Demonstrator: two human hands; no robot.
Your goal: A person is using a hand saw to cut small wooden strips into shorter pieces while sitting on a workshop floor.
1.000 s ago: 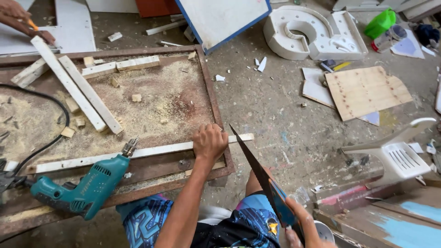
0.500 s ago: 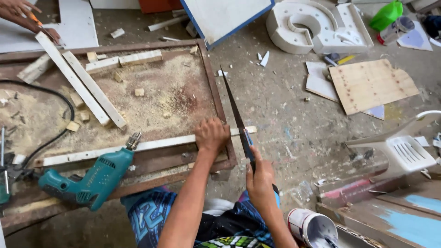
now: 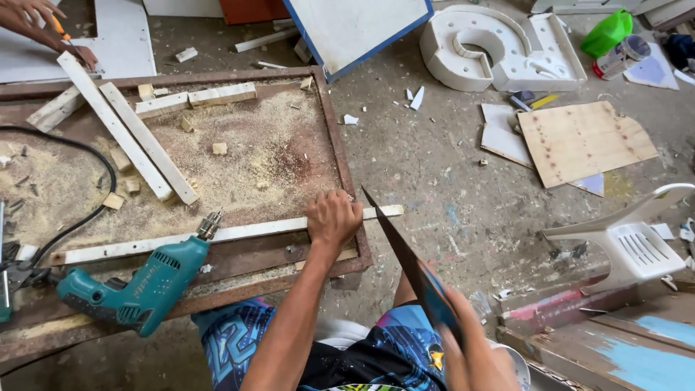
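Note:
My left hand (image 3: 331, 217) presses down on a long white wooden strip (image 3: 217, 235) that lies across the front of a low rusty-edged work board (image 3: 340, 137), its end sticking out past the board's right edge. My right hand (image 3: 463, 340) grips the blue handle of a hand saw (image 3: 402, 253). The dark blade slants up to the strip just right of my left hand. My knees in patterned shorts show at the bottom.
A teal electric drill (image 3: 137, 286) with a black cord lies on the board's front left. Sawdust, white strips (image 3: 137, 141) and small wood blocks cover the board. Another person's hands (image 3: 43, 25) work at the top left. A plywood sheet (image 3: 583, 141), a white plastic chair (image 3: 630, 239) and a white foam shape (image 3: 492, 47) lie to the right.
The saw blade swung up to the strip's end beside my left hand, then drew back toward me. My left hand stayed pressed on the strip.

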